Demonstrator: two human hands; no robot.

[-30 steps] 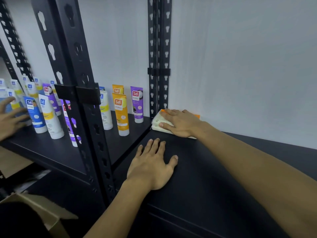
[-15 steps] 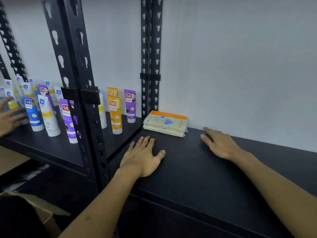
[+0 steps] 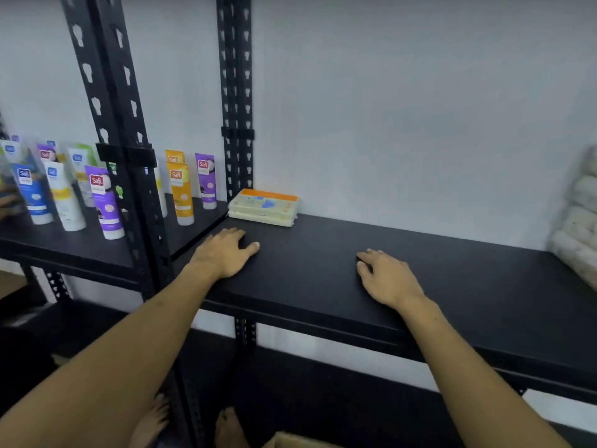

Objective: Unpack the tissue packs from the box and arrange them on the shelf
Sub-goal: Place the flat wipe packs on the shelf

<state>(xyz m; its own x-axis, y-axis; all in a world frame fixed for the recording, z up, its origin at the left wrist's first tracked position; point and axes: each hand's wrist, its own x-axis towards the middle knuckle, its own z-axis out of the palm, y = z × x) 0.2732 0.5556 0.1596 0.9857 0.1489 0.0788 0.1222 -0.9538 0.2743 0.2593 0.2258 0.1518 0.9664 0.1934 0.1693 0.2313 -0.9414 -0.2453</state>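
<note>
Tissue pack (image 3: 263,206) lies flat at the back left corner of the black shelf (image 3: 468,286), just beside the rear upright (image 3: 235,92). Left hand (image 3: 223,253) and right hand (image 3: 387,279) rest on the shelf in front of the pack, each grip released and holding nothing. Judged early: one stack placed, most of the shelf unfilled; box edge (image 3: 290,441) barely visible below.

No sleeves are worn: 2 bare forearms, left hand (image 3: 226,253), right hand (image 3: 386,278), and bare feet (image 3: 226,428) are seen
</note>
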